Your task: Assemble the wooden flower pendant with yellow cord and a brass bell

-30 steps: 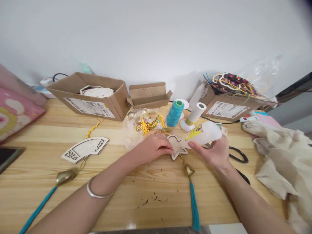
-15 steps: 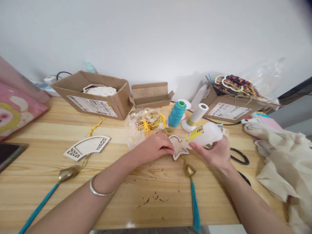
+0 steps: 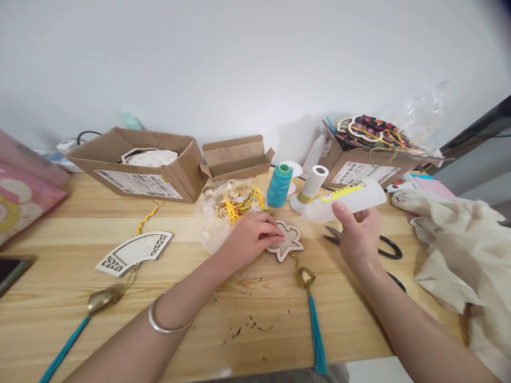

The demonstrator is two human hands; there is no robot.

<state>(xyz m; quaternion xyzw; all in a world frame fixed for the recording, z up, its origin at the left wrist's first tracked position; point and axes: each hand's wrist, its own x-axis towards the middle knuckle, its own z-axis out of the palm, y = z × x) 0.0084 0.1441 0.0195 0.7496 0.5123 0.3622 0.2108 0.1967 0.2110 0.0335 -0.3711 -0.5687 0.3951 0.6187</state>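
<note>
My left hand (image 3: 254, 234) is closed at the left edge of a flat wooden ornament (image 3: 290, 242) with a raised, lobed rim, its fingertips resting on the piece. From the ornament's lower end hang a small brass bell (image 3: 306, 276) and a teal tassel (image 3: 316, 335). My right hand (image 3: 362, 239) is wrapped around a translucent white glue bottle (image 3: 367, 196) with a yellow label. The bottle lies almost level above the table, its nozzle end to the left, apart from the ornament. Black-handled scissors (image 3: 389, 247) lie partly behind my right hand.
A fan-shaped wooden ornament (image 3: 136, 251) with bell and tassel lies left. Behind are a plastic bag (image 3: 211, 218) with yellow cords, a teal thread cone (image 3: 279, 186), a white spool (image 3: 314, 183) and cardboard boxes (image 3: 191, 167). Cream cloth (image 3: 451, 234) covers the right side; dark scraps dot the front.
My right hand has lifted the glue bottle up and to the right, away from the ornament. My left hand stays at the ornament. The whole view has shifted slightly.
</note>
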